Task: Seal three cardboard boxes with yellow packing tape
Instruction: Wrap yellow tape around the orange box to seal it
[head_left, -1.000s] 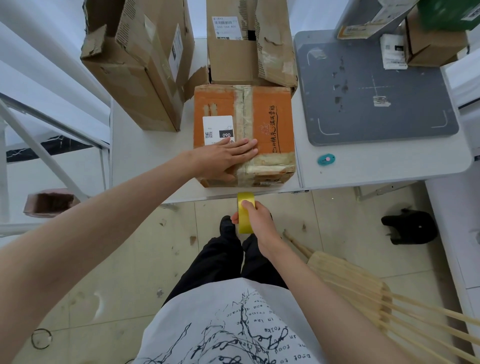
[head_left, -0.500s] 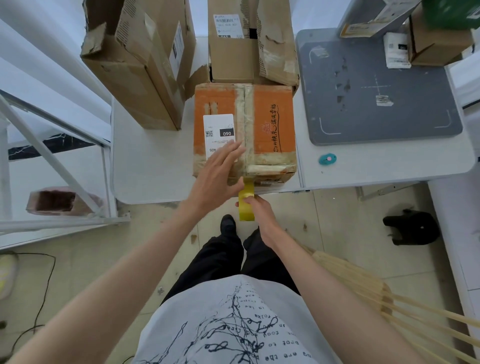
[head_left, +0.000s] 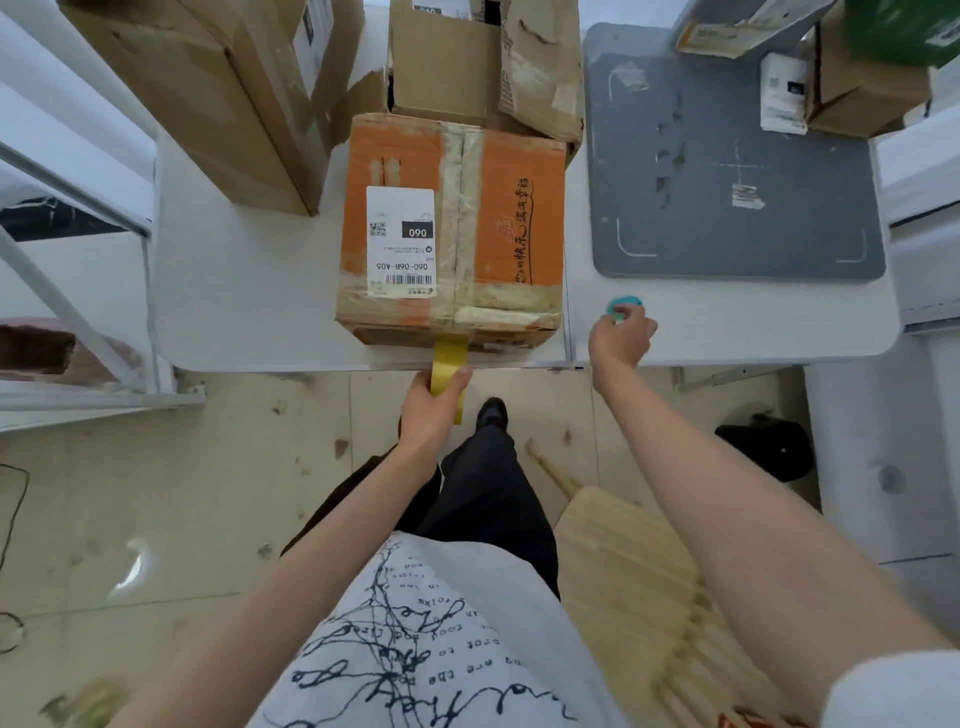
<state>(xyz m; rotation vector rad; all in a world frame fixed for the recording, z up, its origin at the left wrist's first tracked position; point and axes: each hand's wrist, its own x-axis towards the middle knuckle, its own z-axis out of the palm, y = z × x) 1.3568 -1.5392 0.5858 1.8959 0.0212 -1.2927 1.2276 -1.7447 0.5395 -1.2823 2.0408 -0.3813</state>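
A: Grip status, both hands: the left hand (head_left: 434, 402) is curled round the roll of yellow tape (head_left: 448, 376) just below the desk edge. The right hand (head_left: 621, 338) pinches a small teal cutter (head_left: 625, 305) lying on the desk (head_left: 249, 291). Whether the cutter is lifted yet cannot be told.

B: Item positions, largest first?

A: The desk carries everything. On it, at the back left, a tall brown box (head_left: 208, 98); behind centre, an open brown box (head_left: 467, 67); right of centre, a grey mat (head_left: 727, 171). The orange box (head_left: 452, 228) sits at the near edge, with a white label (head_left: 400, 241) on its top. A short strip of tape runs from the roll up to the front face of the orange box.

B: Stage?

A: Judged: the strip appears anchored on the front face and awaits cutting.

B: Failure modes?

A: 1. Slack in the strip: if the left hand relaxes, the tape may fold and stick to itself.
2. Excess pull: the anchored end may peel off the worn cardboard.
3. The orange box sits at the desk edge, held by neither hand; a downward tug could drag it off.
4. A one-handed cut could tear the strip crooked.
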